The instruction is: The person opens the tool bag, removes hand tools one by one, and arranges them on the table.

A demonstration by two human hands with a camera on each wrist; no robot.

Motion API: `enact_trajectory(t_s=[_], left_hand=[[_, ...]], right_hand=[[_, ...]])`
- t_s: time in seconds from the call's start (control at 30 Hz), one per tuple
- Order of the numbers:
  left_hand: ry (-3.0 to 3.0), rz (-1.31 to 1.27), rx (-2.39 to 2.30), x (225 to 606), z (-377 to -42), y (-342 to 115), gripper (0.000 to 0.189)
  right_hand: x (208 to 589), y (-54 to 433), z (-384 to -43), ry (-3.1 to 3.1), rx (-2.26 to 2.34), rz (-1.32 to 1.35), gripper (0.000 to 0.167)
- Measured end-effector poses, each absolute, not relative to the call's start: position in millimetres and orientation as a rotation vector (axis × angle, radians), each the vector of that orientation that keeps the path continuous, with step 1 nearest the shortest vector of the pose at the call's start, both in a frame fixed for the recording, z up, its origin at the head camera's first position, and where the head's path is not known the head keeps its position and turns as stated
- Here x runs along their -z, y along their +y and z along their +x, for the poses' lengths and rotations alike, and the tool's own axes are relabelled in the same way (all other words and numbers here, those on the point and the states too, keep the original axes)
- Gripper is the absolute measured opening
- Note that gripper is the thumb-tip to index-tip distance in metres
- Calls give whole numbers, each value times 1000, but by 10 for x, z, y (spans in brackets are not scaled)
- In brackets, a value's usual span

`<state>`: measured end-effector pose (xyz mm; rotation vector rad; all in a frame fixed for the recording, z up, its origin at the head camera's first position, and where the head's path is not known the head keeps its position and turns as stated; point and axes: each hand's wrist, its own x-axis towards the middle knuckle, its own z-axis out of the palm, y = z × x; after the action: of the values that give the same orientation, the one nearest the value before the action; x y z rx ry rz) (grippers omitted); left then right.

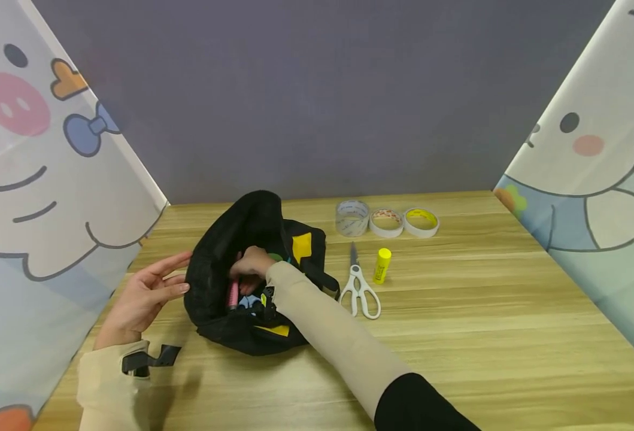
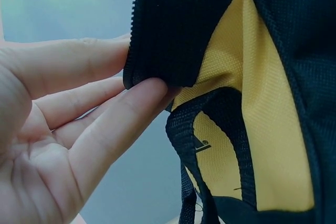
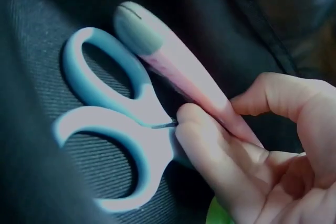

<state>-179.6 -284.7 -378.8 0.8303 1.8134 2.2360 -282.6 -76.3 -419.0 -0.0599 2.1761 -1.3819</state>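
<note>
A black bag point(image 1: 203, 281) with yellow patches stands open on the wooden table. At its left side, my left hand point(image 1: 144, 293) pinches the zippered edge point(image 2: 157, 35) between thumb and fingers. The bag's yellow lining point(image 2: 268, 119) shows in the left wrist view. My right hand point(image 1: 253, 263) reaches down inside the bag. There its finger and thumb pinch a slim pink tool with a grey rounded end point(image 3: 173, 66), whose exact kind I cannot tell. Blue-handled scissors point(image 3: 152, 156) lie beside that tool and against a fingertip, their blades hidden.
Right of the bag lie white-handled scissors point(image 1: 355, 287) and a yellow glue stick point(image 1: 382, 266). Behind them are a wide clear tape roll point(image 1: 352, 224) and two narrower tape rolls, one with an orange-marked core point(image 1: 385, 231), one with a yellow core point(image 1: 421, 230). A grey panel point(image 1: 317, 108) borders the table's back.
</note>
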Motion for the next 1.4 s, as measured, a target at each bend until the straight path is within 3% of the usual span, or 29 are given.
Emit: enact_trajectory(t_s=[0.4, 1.03, 1.4], left_hand=[[1827, 802, -2245, 3760, -1781, -2863, 60], [1854, 775, -2245, 3736, -1752, -2869, 59], [1834, 806, -2251, 3742, -1760, -2872, 60]], right_hand=[[4120, -613, -2876, 1901, 1466, -137, 36], [3828, -340, -2961, 1626, 1607, -233, 2], [3687, -184, -2915, 1607, 1633, -264, 8]])
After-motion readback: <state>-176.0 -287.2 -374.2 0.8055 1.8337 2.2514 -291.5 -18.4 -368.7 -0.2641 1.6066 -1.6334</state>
